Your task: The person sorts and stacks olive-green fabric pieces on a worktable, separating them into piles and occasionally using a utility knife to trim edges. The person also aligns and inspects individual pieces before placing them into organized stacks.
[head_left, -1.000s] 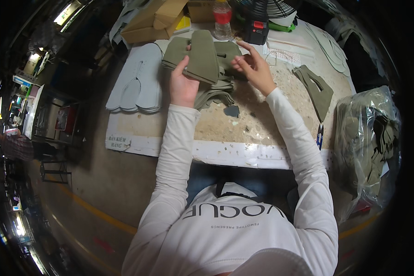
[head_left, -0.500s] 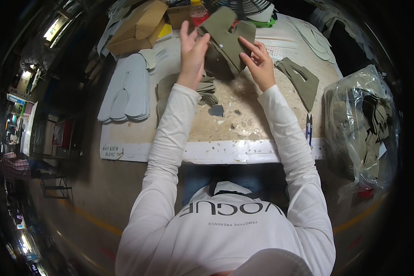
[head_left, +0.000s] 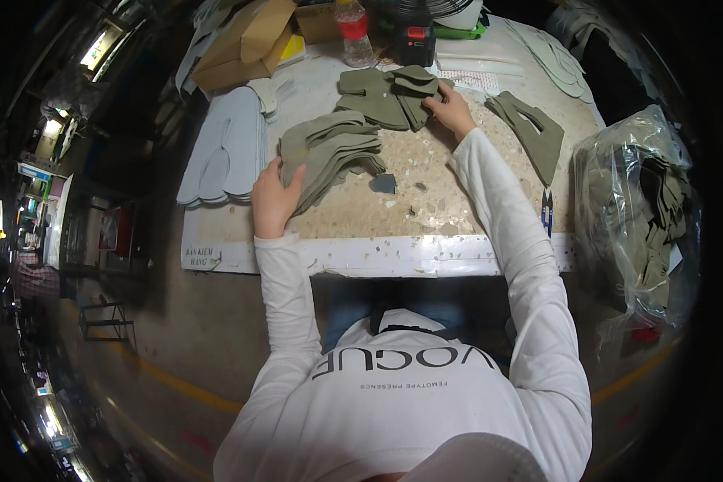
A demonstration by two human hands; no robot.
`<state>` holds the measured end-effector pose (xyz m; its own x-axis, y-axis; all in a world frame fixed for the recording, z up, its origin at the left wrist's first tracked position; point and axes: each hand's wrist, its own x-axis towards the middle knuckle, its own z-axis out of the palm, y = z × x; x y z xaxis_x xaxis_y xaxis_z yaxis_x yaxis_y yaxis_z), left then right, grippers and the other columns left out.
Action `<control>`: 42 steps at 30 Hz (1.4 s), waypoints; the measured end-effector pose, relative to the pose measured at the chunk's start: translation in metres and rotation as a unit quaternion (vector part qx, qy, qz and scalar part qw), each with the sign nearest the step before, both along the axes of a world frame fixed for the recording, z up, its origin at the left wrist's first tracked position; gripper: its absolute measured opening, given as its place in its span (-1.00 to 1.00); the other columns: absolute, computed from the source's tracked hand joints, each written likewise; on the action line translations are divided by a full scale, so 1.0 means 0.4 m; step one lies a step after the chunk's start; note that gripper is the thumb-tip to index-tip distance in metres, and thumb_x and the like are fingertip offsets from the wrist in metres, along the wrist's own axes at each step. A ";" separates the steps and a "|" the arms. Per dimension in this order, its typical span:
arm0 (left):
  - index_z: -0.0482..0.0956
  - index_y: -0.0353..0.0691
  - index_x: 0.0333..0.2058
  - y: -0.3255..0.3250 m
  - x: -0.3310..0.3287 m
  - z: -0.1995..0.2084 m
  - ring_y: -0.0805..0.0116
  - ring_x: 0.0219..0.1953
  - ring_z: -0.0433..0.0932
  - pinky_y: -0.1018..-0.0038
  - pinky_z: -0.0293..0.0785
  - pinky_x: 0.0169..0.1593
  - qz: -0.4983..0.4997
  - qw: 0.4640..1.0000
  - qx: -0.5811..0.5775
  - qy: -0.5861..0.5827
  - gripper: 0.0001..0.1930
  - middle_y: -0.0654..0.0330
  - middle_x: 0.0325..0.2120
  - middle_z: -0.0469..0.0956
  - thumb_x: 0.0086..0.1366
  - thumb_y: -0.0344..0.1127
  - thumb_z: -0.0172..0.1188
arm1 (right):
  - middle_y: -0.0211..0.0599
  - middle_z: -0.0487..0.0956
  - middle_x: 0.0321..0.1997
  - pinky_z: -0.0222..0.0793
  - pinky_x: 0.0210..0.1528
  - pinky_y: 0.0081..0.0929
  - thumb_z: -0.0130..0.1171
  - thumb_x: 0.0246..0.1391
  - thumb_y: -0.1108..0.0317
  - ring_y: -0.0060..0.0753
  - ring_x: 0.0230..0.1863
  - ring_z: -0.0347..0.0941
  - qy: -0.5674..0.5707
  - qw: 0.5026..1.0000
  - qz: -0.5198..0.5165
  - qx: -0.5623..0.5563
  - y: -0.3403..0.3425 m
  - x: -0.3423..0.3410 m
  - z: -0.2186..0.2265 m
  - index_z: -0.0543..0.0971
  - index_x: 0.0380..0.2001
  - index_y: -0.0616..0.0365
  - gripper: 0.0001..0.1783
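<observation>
Worktable point(head_left: 361, 257): stood brightly lit.
Clear plastic bag point(head_left: 618, 173): flashed streaky glare!
Strip light point(head_left: 100, 48): blazed white, upper left.
Yellow floor line point(head_left: 186, 392): bowed, sunk in gloom.
Fisheye rim: fell away black.

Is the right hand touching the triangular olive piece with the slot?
Apart. The head view shows it plainly: a strip of tabletop lies between the right hand and the near edge of the triangular olive piece.
</observation>
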<state>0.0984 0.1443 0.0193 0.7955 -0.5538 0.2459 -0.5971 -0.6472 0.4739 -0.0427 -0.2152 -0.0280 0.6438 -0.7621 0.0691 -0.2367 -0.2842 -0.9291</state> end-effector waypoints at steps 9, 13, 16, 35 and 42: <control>0.45 -0.48 -0.01 -0.034 -0.031 0.010 0.34 -0.14 0.59 0.45 0.49 -0.06 -0.111 0.919 -0.235 0.296 -0.37 0.03 -0.14 0.62 0.10 -0.12 0.45 | 0.16 0.50 0.11 0.67 -0.39 -0.34 0.13 0.08 -0.23 -0.03 -0.16 0.63 0.007 0.987 -0.154 0.051 -0.012 0.043 0.050 0.33 0.27 0.18 -0.14; 0.42 -0.42 0.00 -0.054 -0.090 -0.012 0.35 -0.06 0.53 0.45 0.45 0.00 -0.076 0.847 -0.377 0.367 -0.48 0.09 -0.08 0.56 0.17 -0.24 0.38 | 0.13 0.56 0.02 0.63 -0.33 -0.33 0.17 0.10 -0.09 -0.11 -0.24 0.65 0.005 0.993 -0.115 -0.005 0.011 0.009 0.054 0.30 0.31 0.11 -0.20; 0.41 -0.39 0.02 -0.057 -0.116 -0.019 0.34 -0.02 0.50 0.46 0.43 0.04 -0.012 0.748 -0.440 0.496 -0.53 0.10 -0.06 0.53 0.22 -0.28 0.31 | -0.01 0.60 -0.17 0.53 -0.33 -0.37 0.26 0.08 0.02 -0.29 -0.39 0.60 0.030 0.992 -0.043 -0.112 0.023 -0.014 0.035 0.28 0.33 0.04 -0.21; -0.01 -0.33 0.33 -0.003 -0.223 -0.009 0.19 0.16 0.40 0.36 0.28 0.22 -0.192 0.891 -0.341 0.230 -0.15 -0.04 0.10 0.41 0.12 -0.42 0.27 | -0.21 0.44 -0.05 0.44 -0.03 -0.30 0.24 0.01 0.41 -0.14 0.00 0.43 -0.173 0.873 0.335 -0.310 0.466 -0.103 0.209 0.53 -0.07 0.07 -0.64; -0.13 -0.26 0.38 0.017 -0.212 -0.017 0.18 0.17 0.40 0.36 0.32 0.20 -0.215 0.915 -0.297 0.167 -0.06 -0.03 0.14 0.37 0.09 -0.49 0.24 | -0.24 0.39 -0.01 0.44 -0.09 -0.28 0.22 -0.11 0.42 -0.13 0.06 0.38 -0.109 0.849 0.337 -0.393 0.532 -0.088 0.178 0.49 -0.21 0.10 -0.69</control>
